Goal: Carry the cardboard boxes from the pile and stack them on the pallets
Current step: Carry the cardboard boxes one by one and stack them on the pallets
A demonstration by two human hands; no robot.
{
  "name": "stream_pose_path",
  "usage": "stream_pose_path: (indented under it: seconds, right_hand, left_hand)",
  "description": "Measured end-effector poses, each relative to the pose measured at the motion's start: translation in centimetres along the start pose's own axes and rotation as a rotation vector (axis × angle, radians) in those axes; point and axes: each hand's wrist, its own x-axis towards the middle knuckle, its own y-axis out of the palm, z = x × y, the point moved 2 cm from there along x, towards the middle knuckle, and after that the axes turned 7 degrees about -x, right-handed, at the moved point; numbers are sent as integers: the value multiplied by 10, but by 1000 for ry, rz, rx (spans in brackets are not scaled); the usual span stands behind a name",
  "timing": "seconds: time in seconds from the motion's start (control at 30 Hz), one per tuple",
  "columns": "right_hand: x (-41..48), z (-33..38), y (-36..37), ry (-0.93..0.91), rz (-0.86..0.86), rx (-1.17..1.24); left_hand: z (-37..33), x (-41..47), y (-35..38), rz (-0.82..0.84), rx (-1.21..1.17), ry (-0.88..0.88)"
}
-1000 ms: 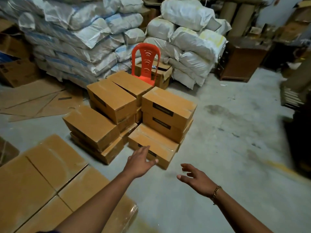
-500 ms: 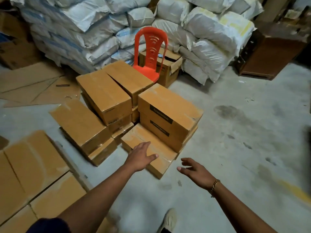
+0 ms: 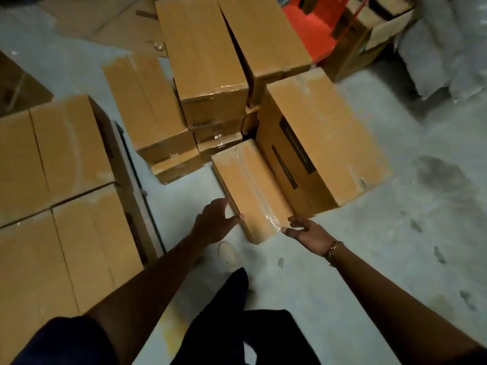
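Reaching for low near box of pile; left hand, right hand spread wide at near corners, gripping nothing. Next: clamp sides, lift.

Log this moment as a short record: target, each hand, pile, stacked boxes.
target: low box, flat on the floor
left hand: fingers spread, at the low box's near left corner
right hand: fingers spread, at its near right corner
pile: taller, behind the low box
stacked boxes: at left
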Motion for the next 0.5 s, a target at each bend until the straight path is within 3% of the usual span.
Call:
stream_pose_path:
  seconds: [0.5]
  right_hand:
    - [314, -125, 55, 97, 73, -52]
  left_hand:
    - [98, 235, 225, -76, -365, -381]
